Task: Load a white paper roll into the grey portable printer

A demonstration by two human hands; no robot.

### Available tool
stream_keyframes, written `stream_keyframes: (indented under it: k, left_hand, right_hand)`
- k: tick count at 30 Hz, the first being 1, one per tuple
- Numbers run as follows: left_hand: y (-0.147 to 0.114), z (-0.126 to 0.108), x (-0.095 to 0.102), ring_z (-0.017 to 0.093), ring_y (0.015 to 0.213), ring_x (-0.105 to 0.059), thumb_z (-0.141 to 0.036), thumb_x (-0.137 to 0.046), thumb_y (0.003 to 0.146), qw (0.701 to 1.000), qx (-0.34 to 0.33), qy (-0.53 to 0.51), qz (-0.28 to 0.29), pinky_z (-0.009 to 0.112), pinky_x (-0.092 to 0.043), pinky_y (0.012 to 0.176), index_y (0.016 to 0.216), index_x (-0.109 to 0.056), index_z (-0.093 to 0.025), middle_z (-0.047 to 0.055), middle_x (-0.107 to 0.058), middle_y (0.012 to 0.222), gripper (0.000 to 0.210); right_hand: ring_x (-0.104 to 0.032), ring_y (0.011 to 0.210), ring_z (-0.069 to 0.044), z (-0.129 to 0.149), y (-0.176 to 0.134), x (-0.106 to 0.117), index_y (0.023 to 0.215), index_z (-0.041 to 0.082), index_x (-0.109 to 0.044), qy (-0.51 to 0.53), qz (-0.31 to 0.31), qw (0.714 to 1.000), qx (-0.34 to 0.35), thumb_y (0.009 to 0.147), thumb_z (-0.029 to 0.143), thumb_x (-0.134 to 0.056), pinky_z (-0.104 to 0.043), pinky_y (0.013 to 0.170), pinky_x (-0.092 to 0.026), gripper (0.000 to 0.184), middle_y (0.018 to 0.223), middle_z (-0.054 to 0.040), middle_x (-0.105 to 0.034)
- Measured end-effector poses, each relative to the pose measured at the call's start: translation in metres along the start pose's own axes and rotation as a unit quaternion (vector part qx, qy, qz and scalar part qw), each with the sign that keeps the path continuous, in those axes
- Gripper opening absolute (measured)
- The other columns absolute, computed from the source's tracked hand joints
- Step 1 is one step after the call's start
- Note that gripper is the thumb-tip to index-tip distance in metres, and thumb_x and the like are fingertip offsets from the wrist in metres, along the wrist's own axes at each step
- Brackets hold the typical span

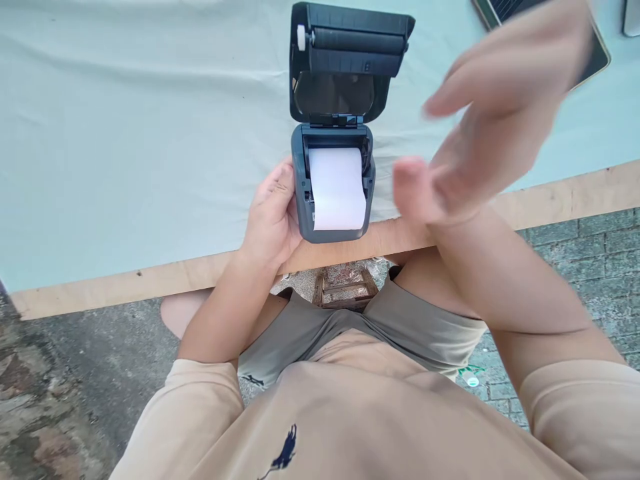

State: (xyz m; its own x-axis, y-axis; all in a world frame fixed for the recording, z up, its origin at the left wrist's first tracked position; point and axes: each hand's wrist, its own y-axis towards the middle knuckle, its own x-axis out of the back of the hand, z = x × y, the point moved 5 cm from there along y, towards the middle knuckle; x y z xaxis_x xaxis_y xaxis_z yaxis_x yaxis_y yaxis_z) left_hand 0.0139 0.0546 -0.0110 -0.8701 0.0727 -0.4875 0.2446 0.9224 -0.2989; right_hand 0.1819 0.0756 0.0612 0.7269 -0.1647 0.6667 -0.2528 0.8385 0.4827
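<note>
A dark grey portable thermal printer (pixel 333 235) is at the table's front edge, its lid (pixel 356 33) swung up and back. Inside its bay lies a roll of white paper (pixel 338 190), the loose end reaching down over the front of the body. My left hand (pixel 273 217) grips the printer's left side, the thumb along the edge and the other fingers partly hidden behind it. To the right of the printer, my right hand (pixel 500 127) is raised in the air, blurred by motion. Its thumb and fingers are spread apart, with nothing in them.
A pale cloth (pixel 150 147) covers the table, leaving a bare wooden strip (pixel 565 200) along the front edge. Partly behind my right hand, a dark tablet-like device (pixel 595 63) lies at the upper right. A grey object (pixel 632 17) sits in the far right corner.
</note>
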Motion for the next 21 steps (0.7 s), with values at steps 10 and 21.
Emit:
stream_keyframes:
  k: [10, 21]
  left_hand:
    - [-0.001, -0.001, -0.003, 0.016, 0.103, -0.071, -0.038, -0.051, 0.096, 1.0, -0.007, -0.024, -0.007, 0.026, -0.06, 0.09, 0.099, -0.072, -0.024, 0.0, -0.075, 0.1, 0.025]
    - [-0.004, -0.002, -0.005, 0.009, 0.085, -0.07, -0.029, -0.044, 0.1, 0.999, -0.004, -0.041, 0.006, 0.02, -0.06, 0.08, 0.098, -0.071, -0.02, -0.003, -0.074, 0.094, 0.029]
  right_hand:
    - [-0.056, 0.099, -0.025, 0.015, 0.0, -0.02, 0.095, 0.027, -0.067, -0.227, 0.174, 0.958, 0.027, 0.09, 0.04, -0.047, -0.039, 0.075, -0.037, 0.024, 0.092, 0.002, -0.072]
    - [-0.054, 0.093, -0.024, 0.022, 0.008, -0.023, 0.102, 0.025, -0.061, -0.21, 0.272, 0.938, -0.04, 0.082, 0.024, -0.052, -0.035, 0.07, -0.034, 0.022, 0.094, -0.0023, -0.07]
